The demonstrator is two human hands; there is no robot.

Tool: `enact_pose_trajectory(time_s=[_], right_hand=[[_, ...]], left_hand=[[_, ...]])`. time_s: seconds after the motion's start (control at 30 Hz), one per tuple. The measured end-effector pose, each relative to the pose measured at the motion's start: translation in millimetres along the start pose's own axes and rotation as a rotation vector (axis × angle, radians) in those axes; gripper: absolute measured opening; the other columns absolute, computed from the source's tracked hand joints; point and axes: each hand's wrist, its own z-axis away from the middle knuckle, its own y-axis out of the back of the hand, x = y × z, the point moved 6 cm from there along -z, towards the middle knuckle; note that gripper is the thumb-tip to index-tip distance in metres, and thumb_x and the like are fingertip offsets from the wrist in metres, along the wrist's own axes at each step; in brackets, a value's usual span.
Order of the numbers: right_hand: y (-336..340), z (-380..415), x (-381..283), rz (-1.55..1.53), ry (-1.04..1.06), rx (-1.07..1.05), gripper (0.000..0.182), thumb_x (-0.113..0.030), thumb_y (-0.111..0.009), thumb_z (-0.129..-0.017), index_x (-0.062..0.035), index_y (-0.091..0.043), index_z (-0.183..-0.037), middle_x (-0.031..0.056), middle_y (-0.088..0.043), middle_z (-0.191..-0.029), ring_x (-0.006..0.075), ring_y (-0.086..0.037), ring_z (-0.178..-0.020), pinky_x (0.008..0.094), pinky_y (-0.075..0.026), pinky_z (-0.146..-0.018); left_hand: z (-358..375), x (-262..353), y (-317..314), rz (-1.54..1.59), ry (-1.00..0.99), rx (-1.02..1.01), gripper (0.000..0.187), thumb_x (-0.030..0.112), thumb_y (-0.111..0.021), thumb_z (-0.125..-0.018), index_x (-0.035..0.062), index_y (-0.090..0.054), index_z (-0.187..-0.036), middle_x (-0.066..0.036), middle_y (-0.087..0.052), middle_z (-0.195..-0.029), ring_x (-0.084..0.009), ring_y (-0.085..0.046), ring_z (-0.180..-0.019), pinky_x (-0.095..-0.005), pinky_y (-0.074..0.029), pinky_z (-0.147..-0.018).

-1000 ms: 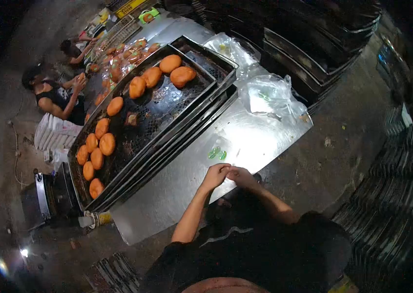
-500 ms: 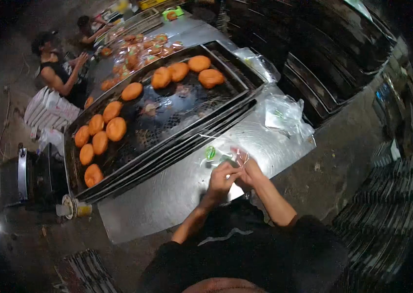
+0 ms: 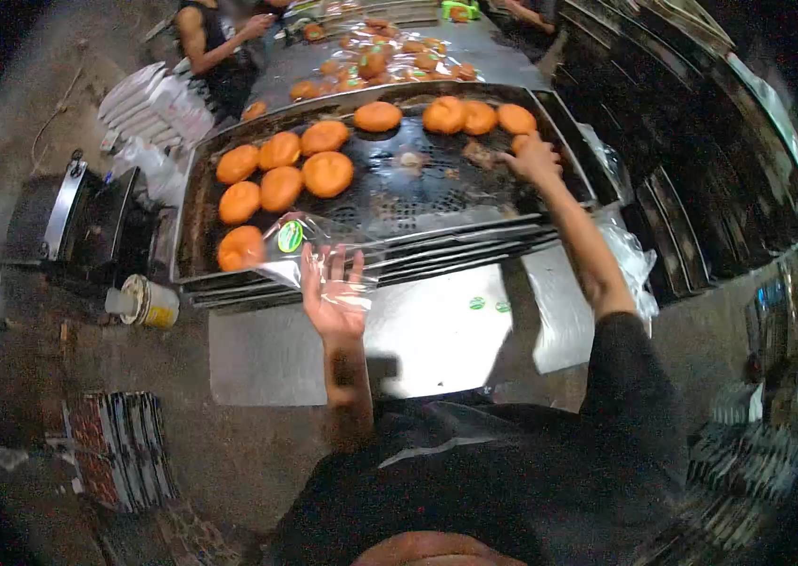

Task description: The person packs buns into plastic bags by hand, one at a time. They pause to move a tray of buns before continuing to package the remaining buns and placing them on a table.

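Note:
My left hand [image 3: 335, 297] is palm up in front of the baking tray, its fingers spread inside or behind a clear plastic bag [image 3: 276, 264]. A round green label [image 3: 290, 236] shows on the bag, which overlaps one bun at the tray's front left. At the tray's right side, my right hand [image 3: 538, 162] has its fingers closed round an orange-brown bun [image 3: 520, 143], mostly hidden under them. Another bun [image 3: 516, 119] sits just behind it. More round buns [image 3: 327, 174] lie on the dark, oily tray [image 3: 390, 203], mainly at its left and along the back.
Further trays are stacked beneath, on a metal table [image 3: 267, 354] with green labels [image 3: 477, 303] near me. Bagged buns [image 3: 375, 62] are heaped behind the tray. Plastic bags [image 3: 630, 250] lie at right. A co-worker [image 3: 220, 42] is at back left, and another person's arm shows at back right.
My hands were together over the table and are now apart. The left has moved left with the bag; the right has reached forward to a bun. The view has turned.

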Motion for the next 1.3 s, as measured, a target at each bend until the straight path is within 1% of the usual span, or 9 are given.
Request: enact_pose_trajectory(time_s=[0.13,0.23,0.4,0.7,0.83,0.9,1.03,1.13,1.3], right_hand=[[-47,-55,19,0.184,-0.199,-0.011,0.066,-0.057,-0.056,-0.067,-0.0112,-0.045,-0.114,0.0184,-0.056,-0.092,0.0287,-0.057,-0.082,0.0370,-0.044,-0.076],[-12,6,-57,-0.227,0.318,-0.139,0.039,-0.036,-0.060,-0.069,-0.0082,-0.058,-0.096,0.0135,-0.058,-0.094,0.0276,-0.058,-0.078,0.0353,-0.046,-0.071],[115,231,-191,-0.824,0.931,0.275,0.068,-0.011,-0.068,-0.050,-0.0089,-0.046,-0.114,0.0108,-0.052,-0.103,0.0298,-0.048,-0.099,0.0406,-0.036,-0.080],[114,241,-152,-0.937,0.473,0.298,0.074,-0.022,-0.056,-0.068,0.0017,-0.023,-0.129,0.0168,-0.050,-0.103,0.0261,-0.051,-0.093,0.0325,-0.043,-0.078],[104,255,-99,-1.292,0.480,0.291,0.091,-0.024,-0.073,-0.061,0.0025,-0.017,-0.127,0.0147,-0.045,-0.107,0.0203,-0.051,-0.085,0.0302,-0.046,-0.069],[98,240,-63,-1.027,0.184,0.164,0.057,-0.016,-0.068,-0.068,-0.0009,-0.039,-0.115,0.0111,-0.049,-0.097,0.0192,-0.052,-0.079,0.0292,-0.045,-0.058],[109,158,-10,-1.141,0.093,-0.035,0.016,-0.013,-0.060,-0.076,0.0027,-0.062,-0.075,0.0088,-0.061,-0.066,0.0098,-0.054,-0.055,0.0240,-0.043,-0.053],[171,101,-40,-1.203,0.366,0.499,0.022,-0.014,-0.058,-0.077,0.0014,-0.059,-0.092,0.0109,-0.062,-0.078,0.0150,-0.058,-0.069,0.0245,-0.046,-0.063],[101,168,-56,-1.152,0.737,0.028,0.036,-0.019,-0.062,-0.072,0.0009,-0.055,-0.101,0.0172,-0.054,-0.106,0.0270,-0.049,-0.105,0.0336,-0.038,-0.088]], left_hand=[[-2,65,12,-0.123,-0.242,0.004,0.043,0.013,-0.045,-0.080,0.0057,-0.037,-0.122,-0.012,-0.051,-0.104,-0.0244,-0.049,-0.099,-0.0498,-0.036,-0.091],[-16,103,37,-0.094,-0.426,0.163,0.047,0.014,-0.045,-0.079,0.0052,-0.029,-0.123,-0.011,-0.048,-0.099,-0.0259,-0.050,-0.097,-0.0449,-0.038,-0.091],[-49,50,30,-0.038,-0.325,-0.031,0.049,0.015,-0.044,-0.079,0.0048,-0.027,-0.124,-0.015,-0.050,-0.108,-0.0296,-0.048,-0.102,-0.0449,-0.037,-0.091],[5,-74,-34,-0.053,0.437,-0.446,0.069,0.042,-0.039,-0.076,0.0027,-0.020,-0.129,-0.022,-0.031,-0.127,-0.0341,-0.029,-0.119,-0.0416,-0.020,-0.101],[23,-89,-49,0.216,0.783,-0.242,0.065,0.040,-0.048,-0.075,0.0008,-0.030,-0.123,-0.017,-0.041,-0.118,-0.0268,-0.047,-0.101,-0.0345,-0.044,-0.078],[45,-99,-38,-0.675,0.635,-0.181,0.053,0.034,-0.054,-0.075,0.0018,-0.042,-0.114,-0.013,-0.051,-0.104,-0.0218,-0.053,-0.089,-0.0298,-0.046,-0.069],[72,-168,5,-1.034,0.489,-0.748,0.032,0.024,-0.059,-0.074,-0.0010,-0.052,-0.094,-0.007,-0.055,-0.089,-0.0149,-0.053,-0.076,-0.0293,-0.045,-0.064],[100,-209,43,-1.186,-0.130,-1.274,0.029,0.019,-0.062,-0.069,0.0001,-0.054,-0.089,-0.011,-0.055,-0.086,-0.0227,-0.053,-0.077,-0.0325,-0.044,-0.069],[117,-259,122,-1.454,-0.162,-1.626,0.026,0.022,-0.053,-0.074,0.0017,-0.055,-0.089,-0.013,-0.055,-0.087,-0.0283,-0.052,-0.082,-0.0356,-0.042,-0.074]])
